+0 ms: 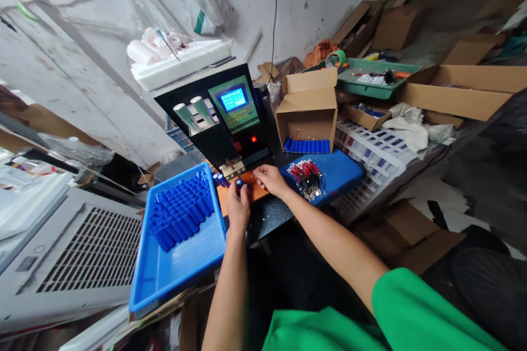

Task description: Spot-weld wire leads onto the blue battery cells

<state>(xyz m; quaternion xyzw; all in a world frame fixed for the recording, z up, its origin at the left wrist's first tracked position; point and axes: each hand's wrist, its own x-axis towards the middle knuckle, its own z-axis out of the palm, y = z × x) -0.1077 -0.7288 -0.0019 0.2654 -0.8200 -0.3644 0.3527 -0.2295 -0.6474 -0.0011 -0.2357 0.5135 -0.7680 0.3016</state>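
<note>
My left hand (237, 207) is closed around a small blue battery cell (239, 181) at the orange board (259, 193), just in front of the spot welder's electrodes (233, 167). My right hand (269, 180) is pinched shut a little to the right, over the same board; whatever sits between its fingertips is too small to make out. Another blue cell (222, 180) lies left of the electrodes. The black spot welder (214, 148) has a lit blue screen (233, 99). Right of my right hand, a bundle of red and black wire leads (307, 178) rests on a blue surface (343, 171).
At left stands a blue tray (185, 266) with rows of blue cells (181, 211). An open cardboard box (307, 107) behind the leads holds blue battery packs (307, 146). A white plastic basket (370, 148) and green tray (373, 88) are at right.
</note>
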